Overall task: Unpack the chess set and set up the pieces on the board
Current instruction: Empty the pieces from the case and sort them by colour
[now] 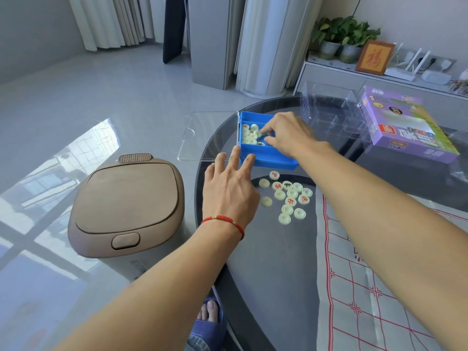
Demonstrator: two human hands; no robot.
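From the head camera, a round dark glass tabletop fills the right half of the scene. At its far left edge sits a blue box with its clear lid swung open to the left, hanging out past the table rim. Inside the box lie several pale round chess pieces, bunched in its left part.

The right hand reaches into the box from the right; its fingers are curled down among the pieces there, with thumb and fingertips close together, seemingly pinching one, though the piece itself is hidden by the fingers. The left hand lies with straight, spread fingers, its fingertips touching the near left corner of the box. A red string bracelet circles the left wrist.

Just near of the box, a loose cluster of pieces lies on the glass, some showing red or dark characters, others face down. To the right, a white cloth board with red grid lines is spread over the near right part of the tabletop, partly covered by the right forearm.

At the far right of the tabletop lies a purple carton, and just left of it a clear plastic tray with dividers.

On the floor left of the table stands a tan bin with a closed lid. Near the bottom edge, a foot in a blue slipper shows.
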